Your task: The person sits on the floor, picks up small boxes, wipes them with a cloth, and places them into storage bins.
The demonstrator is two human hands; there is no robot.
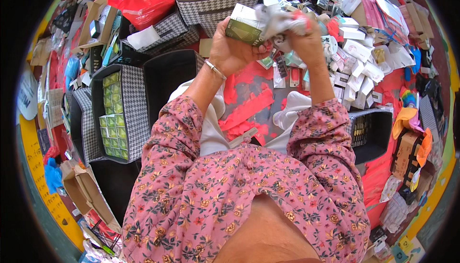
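A small green and white carton (244, 26) is gripped in my left hand (231, 51), tilted, with the fingers wrapped round its lower side. Bunched in my right hand (307, 38) is a whitish cloth (277, 19) with a reddish part, smeared by motion. The cloth is right beside the carton's right end and overlaps it; whether it touches cannot be made out. To the left, a houndstooth fabric bin (135, 112) holds rows of similar green boxes (113, 124).
A dark-lined bin (167, 74) stands beside the green boxes. A red plastic bag (143, 4) sits at the far left. White small boxes (357, 71) lie heaped on the right, above another bin (381, 136) with packed items. Torn red sheeting (249, 107) covers the floor between my legs.
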